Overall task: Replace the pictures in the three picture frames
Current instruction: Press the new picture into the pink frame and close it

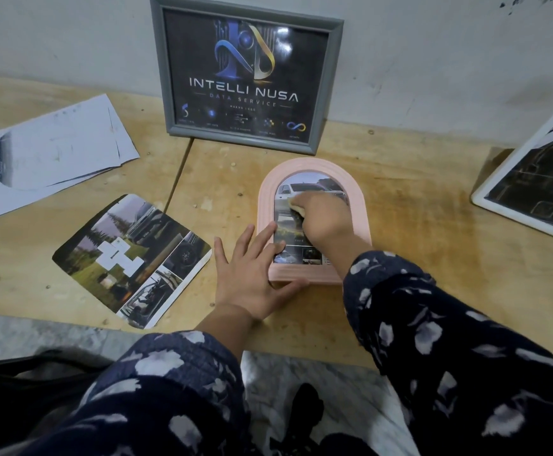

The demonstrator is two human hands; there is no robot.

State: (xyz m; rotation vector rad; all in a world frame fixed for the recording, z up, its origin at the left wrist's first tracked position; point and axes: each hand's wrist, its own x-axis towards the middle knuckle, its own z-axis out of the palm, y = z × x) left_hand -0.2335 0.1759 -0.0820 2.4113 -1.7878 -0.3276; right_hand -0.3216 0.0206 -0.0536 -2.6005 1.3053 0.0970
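Note:
A pink arched picture frame (362,222) lies flat on the wooden table (416,245) with a car picture (301,187) inside it. My right hand (324,218) is curled into a fist and presses down on that picture. My left hand (252,274) lies flat with spread fingers on the frame's lower left edge, the thumb along the bottom edge. A grey rectangular frame (329,77) holding a dark logo poster leans against the wall behind. A white frame (511,212) with a dark picture leans at the right edge. A loose car picture (130,261) with white paper patches lies to the left.
Several white paper sheets (54,153) lie at the far left of the table. The wall rises right behind the table. The table's front edge runs just below my forearms, with a stone-patterned floor and a dark bag underneath.

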